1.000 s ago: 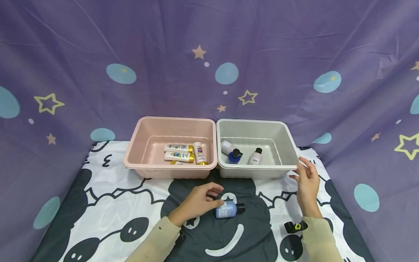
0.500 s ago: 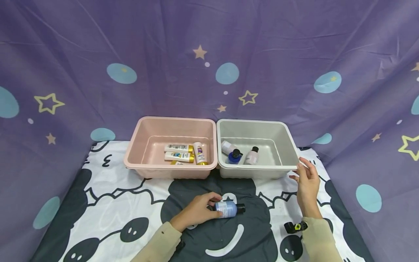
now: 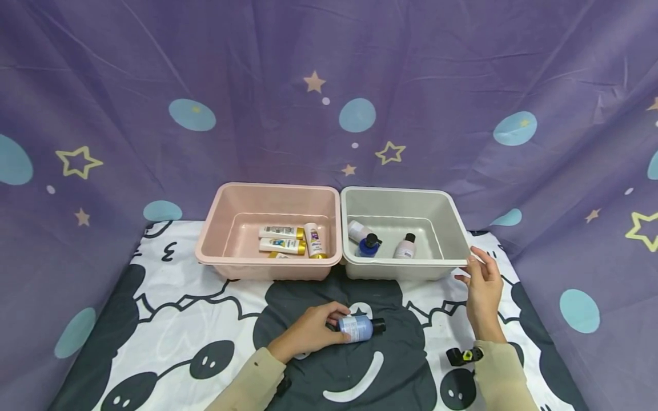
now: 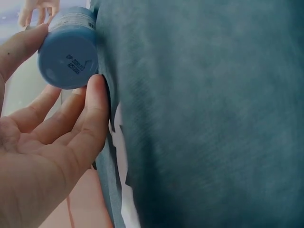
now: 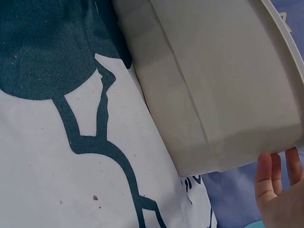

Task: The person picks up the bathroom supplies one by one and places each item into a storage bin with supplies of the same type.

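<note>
A light blue bottle [image 3: 358, 329] with a black cap lies on its side on the dark patch of the cloth. My left hand [image 3: 311, 330] holds it at its base end, thumb on one side and fingers on the other; the round base [image 4: 70, 59] faces the left wrist camera. Relaxed fingers of my right hand [image 3: 483, 291] touch the front right corner of the grey bin [image 3: 401, 264]; the right wrist view shows fingertips [image 5: 264, 161] against its outer side. Inside that bin lie a pale pink bottle [image 3: 405, 249], a dark blue bottle [image 3: 367, 246] and a whitish bottle [image 3: 357, 230].
Left of the grey bin, its side touching, stands a pink bin [image 3: 267, 267] holding several white tubes [image 3: 281, 246] with gold caps. A black-and-white patterned cloth [image 3: 180, 319] covers the table. A purple curtain [image 3: 267, 114] hangs behind the bins.
My left hand has moved down a little and its fingers have closed round the blue bottle's base end. The pale pink bottle rolled left, then right. My right hand has stayed put.
</note>
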Action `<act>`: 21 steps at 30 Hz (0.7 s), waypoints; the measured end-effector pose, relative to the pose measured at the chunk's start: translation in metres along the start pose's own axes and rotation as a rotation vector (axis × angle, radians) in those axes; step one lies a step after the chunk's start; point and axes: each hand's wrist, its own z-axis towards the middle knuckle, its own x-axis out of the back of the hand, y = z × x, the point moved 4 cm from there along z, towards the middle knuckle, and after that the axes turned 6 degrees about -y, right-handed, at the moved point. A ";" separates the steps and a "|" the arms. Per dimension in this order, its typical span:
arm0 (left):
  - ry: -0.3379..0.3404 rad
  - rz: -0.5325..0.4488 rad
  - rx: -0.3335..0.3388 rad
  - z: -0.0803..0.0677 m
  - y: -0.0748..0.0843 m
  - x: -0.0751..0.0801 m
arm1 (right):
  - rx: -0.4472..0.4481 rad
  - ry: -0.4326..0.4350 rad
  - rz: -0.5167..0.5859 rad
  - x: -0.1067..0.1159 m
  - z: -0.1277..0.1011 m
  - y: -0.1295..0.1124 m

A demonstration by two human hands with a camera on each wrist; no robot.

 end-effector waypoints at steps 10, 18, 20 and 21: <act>0.050 -0.122 0.039 0.000 -0.003 0.000 | 0.008 -0.004 0.007 0.000 0.000 0.000; 0.082 -0.272 0.085 -0.001 -0.006 -0.001 | 0.008 -0.008 0.008 0.001 0.001 0.001; 0.081 -0.314 0.087 -0.002 -0.005 -0.002 | 0.010 -0.006 0.013 0.001 0.001 0.001; 0.079 -0.340 0.087 -0.002 -0.005 -0.002 | 0.010 -0.005 0.014 0.001 0.001 0.001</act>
